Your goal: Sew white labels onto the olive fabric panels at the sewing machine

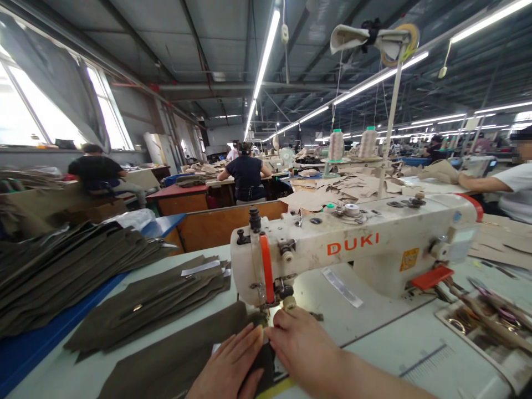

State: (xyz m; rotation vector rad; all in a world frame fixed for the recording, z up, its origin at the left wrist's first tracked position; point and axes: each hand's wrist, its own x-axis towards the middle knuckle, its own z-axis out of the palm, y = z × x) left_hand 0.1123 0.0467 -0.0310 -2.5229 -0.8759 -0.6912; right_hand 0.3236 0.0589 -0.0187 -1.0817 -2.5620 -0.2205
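Note:
A white sewing machine (307, 244) with an orange finger guard stands on the pale table (374, 354). Dark olive fabric (166, 354) lies on the table and reaches under the needle area. My left hand (233, 360) rests on this fabric just in front of the needle, fingers stretched out and pointing to the machine. Close beside it, my right hand (301, 341) has its fingers bent together at the fabric's edge near the presser foot; what they pinch is too small to make out. A white strip (341, 287) lies on the machine bed.
Stacked olive pieces (166, 299) lie left of the machine, with a larger pile (78, 271) farther left. A tray (477, 343) of tools and metal rings sits at the right. Several people work beyond, one at the right edge.

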